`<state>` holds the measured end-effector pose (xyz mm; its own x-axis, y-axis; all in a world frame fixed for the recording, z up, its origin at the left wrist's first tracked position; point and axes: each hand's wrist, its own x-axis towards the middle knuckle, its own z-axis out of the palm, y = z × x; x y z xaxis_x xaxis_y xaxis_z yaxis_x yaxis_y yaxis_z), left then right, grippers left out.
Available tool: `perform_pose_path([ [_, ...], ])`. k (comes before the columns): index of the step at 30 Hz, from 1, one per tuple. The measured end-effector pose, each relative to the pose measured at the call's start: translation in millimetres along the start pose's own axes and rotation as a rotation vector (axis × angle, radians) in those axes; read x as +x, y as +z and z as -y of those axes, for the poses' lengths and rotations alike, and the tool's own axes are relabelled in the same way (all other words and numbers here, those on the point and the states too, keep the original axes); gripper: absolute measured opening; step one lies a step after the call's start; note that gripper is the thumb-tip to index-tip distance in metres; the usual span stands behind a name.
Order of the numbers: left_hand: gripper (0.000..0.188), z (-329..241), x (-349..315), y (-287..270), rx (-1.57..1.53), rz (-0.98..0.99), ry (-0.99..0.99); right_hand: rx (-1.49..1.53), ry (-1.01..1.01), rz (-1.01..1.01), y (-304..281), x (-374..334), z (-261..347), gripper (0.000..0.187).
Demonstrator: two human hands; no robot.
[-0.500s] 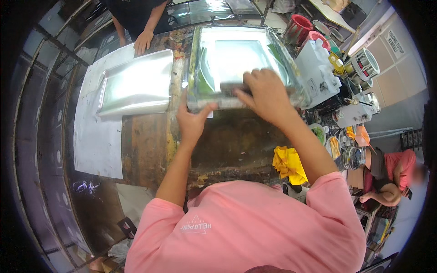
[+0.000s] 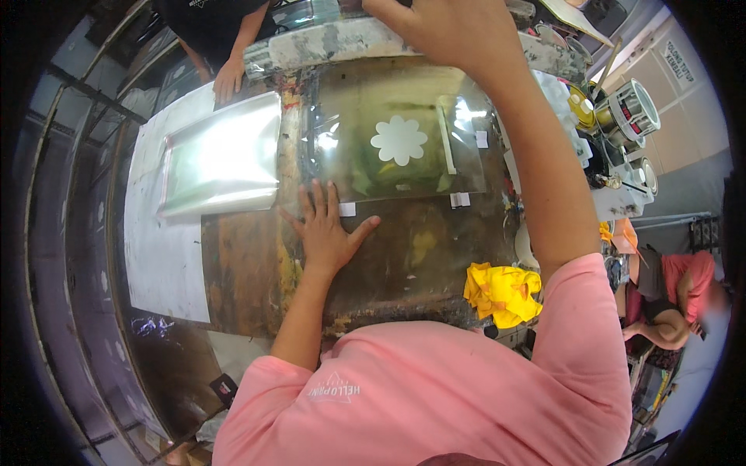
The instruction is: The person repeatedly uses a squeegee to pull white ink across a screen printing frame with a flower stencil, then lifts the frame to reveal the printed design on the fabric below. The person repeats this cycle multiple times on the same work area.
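A clear plastic sheet [image 2: 365, 182] lies on the stained wooden table [image 2: 256, 256], with a white flower shape [image 2: 399, 140] showing at its middle. Beside the sheet's near left corner, my left hand [image 2: 322, 237] rests flat on the tabletop, fingers spread, holding nothing. A small white tab [image 2: 347, 209] is close to its index finger. My right hand [image 2: 454, 31] is raised at the top edge of the picture, thumb pointing left. Its other fingers are mostly cut off, so its hold is hidden. Behind it runs a whitish, paint-smeared frame bar [image 2: 334, 45].
At the left, a stack of clear sheets [image 2: 221, 159] lies on white paper [image 2: 167, 264], where another person's hand [image 2: 228, 80] rests. A yellow cloth [image 2: 503, 295] sits at the near right edge. Paint cans [image 2: 633, 109] crowd the right side. Another person [image 2: 684, 295] sits beyond.
The framed screen has lifted off the table, uncovering the sheet with the flower. My right hand has risen up and away; my left hand has left the frame and spread on the tabletop.
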<state>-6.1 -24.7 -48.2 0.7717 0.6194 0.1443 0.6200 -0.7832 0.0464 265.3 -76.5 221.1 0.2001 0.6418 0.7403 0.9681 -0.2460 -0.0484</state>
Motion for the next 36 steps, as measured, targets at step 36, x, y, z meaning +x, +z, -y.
perform_pose_path([
  [36, 0.068, 148, 41, 29, 0.064, -0.231, -0.22, -0.161, 0.014, 0.074, 10, 2, -12, 0.065],
])
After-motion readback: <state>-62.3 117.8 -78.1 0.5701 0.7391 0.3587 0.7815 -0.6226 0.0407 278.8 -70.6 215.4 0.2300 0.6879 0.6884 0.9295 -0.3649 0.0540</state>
